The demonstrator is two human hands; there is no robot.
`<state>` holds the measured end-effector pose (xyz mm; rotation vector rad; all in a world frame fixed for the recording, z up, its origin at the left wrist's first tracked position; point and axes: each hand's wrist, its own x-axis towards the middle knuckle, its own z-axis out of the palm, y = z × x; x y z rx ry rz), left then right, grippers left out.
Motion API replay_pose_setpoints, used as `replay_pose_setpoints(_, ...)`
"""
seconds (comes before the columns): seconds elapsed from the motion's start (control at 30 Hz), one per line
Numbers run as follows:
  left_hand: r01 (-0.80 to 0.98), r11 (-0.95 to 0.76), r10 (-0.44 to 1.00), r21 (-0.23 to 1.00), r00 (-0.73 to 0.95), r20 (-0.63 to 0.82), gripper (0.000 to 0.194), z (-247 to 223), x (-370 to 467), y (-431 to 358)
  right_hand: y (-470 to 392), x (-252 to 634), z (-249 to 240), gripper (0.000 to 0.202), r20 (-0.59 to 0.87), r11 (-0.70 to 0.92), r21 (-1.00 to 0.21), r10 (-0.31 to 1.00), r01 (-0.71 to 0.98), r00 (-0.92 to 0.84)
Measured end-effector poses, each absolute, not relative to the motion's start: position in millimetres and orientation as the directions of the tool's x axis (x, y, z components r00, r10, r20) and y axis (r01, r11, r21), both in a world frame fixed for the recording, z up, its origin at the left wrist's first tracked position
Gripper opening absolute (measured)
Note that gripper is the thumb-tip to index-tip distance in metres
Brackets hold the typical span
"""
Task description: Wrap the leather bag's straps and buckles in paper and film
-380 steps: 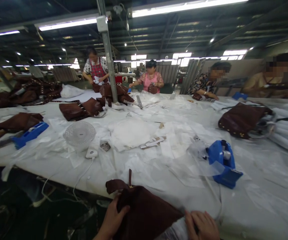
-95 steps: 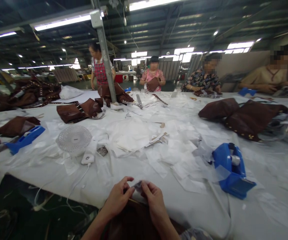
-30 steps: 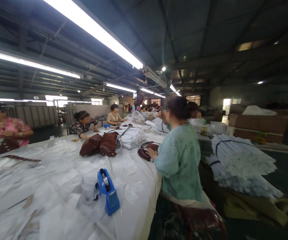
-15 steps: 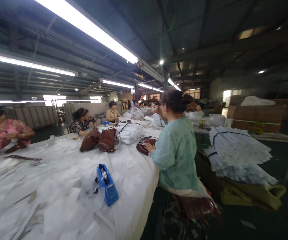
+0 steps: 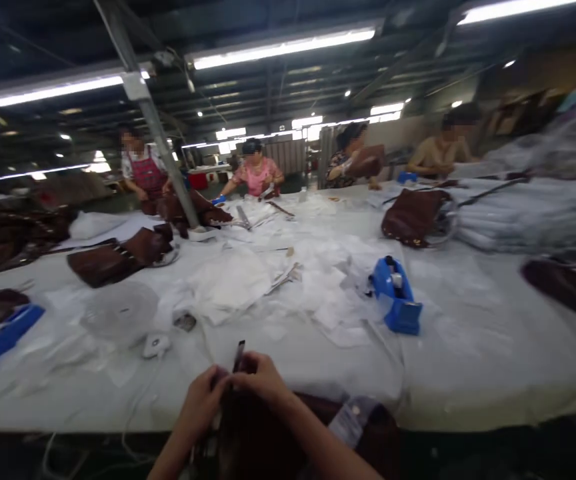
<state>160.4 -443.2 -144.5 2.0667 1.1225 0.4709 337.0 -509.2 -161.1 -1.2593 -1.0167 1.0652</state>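
Note:
At the table's near edge my left hand (image 5: 202, 400) and my right hand (image 5: 264, 381) come together, fingers closed in a pinch. Between them a short dark strip (image 5: 239, 353) sticks up; blur hides whether it is a strap end or a zip end. Below my hands lies a dark brown leather bag (image 5: 258, 437), mostly in shadow and partly covered by my right forearm. A clear plastic piece with a pale label (image 5: 351, 421) rests on the bag's right side.
A blue tape dispenser (image 5: 399, 300) stands right of centre. Loose white paper (image 5: 238, 283) covers the middle. A clear round fan (image 5: 121, 310) lies left. Brown bags (image 5: 413, 217) sit farther off, beside bundled white rolls (image 5: 518, 213). Several co-workers (image 5: 263, 175) work across the table.
The view has swung left and down. Both my hands and the brown bag under them have come into view; the co-worker in green is out of sight.

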Motion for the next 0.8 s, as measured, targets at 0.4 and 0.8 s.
replay_pose_setpoints(0.4, 0.467, -0.281, 0.86, 0.838, 0.511, 0.003, 0.015, -129.9, 170.3, -438.1, -457.4, 324.3, -143.2, 0.035, 0.068, 0.079, -0.996, 0.975, -0.04, 0.212)
replay_pose_setpoints(0.8, 0.368, -0.112, 0.922, 0.923, 0.385, -0.042, 0.016, -139.9, 179.4, -431.1, -471.6, 333.9, -147.8, 0.059, -0.069, -0.075, -0.997, 0.979, 0.028, 0.192)
